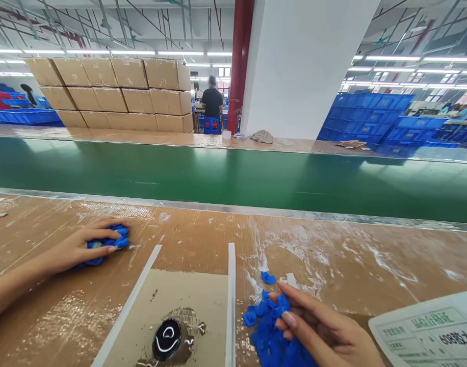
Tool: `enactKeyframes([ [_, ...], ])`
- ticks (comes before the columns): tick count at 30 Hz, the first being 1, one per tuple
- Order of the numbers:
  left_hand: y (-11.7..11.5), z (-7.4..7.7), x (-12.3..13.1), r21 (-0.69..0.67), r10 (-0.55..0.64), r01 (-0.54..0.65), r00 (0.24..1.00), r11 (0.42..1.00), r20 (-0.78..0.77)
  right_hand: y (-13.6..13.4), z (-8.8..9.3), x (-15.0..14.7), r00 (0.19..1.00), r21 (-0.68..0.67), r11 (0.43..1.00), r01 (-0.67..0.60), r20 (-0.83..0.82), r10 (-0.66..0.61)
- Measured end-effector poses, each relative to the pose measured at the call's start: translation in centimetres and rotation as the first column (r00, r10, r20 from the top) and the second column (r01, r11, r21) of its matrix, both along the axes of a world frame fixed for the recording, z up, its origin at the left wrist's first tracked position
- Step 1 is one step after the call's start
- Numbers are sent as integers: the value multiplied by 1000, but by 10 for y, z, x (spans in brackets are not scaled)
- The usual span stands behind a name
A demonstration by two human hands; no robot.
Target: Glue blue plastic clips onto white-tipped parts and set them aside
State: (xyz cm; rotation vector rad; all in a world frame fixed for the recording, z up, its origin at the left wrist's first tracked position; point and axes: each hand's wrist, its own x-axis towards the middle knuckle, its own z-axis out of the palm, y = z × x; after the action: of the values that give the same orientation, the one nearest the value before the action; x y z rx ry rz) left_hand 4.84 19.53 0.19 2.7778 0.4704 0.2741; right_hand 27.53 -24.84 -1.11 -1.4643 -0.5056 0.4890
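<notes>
My left hand (84, 247) rests on the brown worktable (203, 244) at the left, its fingers curled over a small bunch of blue plastic pieces (117, 239). My right hand (317, 331) lies at the bottom right, thumb and fingers pinching pieces at the edge of a larger pile of blue plastic pieces (267, 331). One loose blue piece (268, 278) sits just beyond that pile. Between my hands a recessed slot with two white rails (231, 295) holds a black round part (167, 339) marked in white.
A green conveyor belt (233, 176) runs across behind the table. A printed paper sheet (428, 329) lies at the bottom right. Stacked cardboard boxes (114, 92), blue crates (371, 114), a white pillar (302, 66) and a standing person (212, 102) are far behind.
</notes>
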Motion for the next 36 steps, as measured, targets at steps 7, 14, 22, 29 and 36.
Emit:
enactKeyframes([
  [7,-52,-2,-24,-21,-76,76,997,997,-3,-7,7,4,995,45,999,-4,96,0],
  [14,-63,6,-24,-24,-68,66,995,997,-66,-14,3,1,999,66,998,-10,-50,13],
  [22,-61,7,-24,-37,-86,84,993,996,-82,-8,11,-7,971,66,996,58,-237,-41],
  [29,-63,8,-23,-46,-86,82,992,996,-92,-7,10,-6,966,68,998,18,-257,0],
  [36,-65,9,-22,-30,-89,87,994,996,-66,-9,8,-2,979,11,1000,-7,-202,9],
])
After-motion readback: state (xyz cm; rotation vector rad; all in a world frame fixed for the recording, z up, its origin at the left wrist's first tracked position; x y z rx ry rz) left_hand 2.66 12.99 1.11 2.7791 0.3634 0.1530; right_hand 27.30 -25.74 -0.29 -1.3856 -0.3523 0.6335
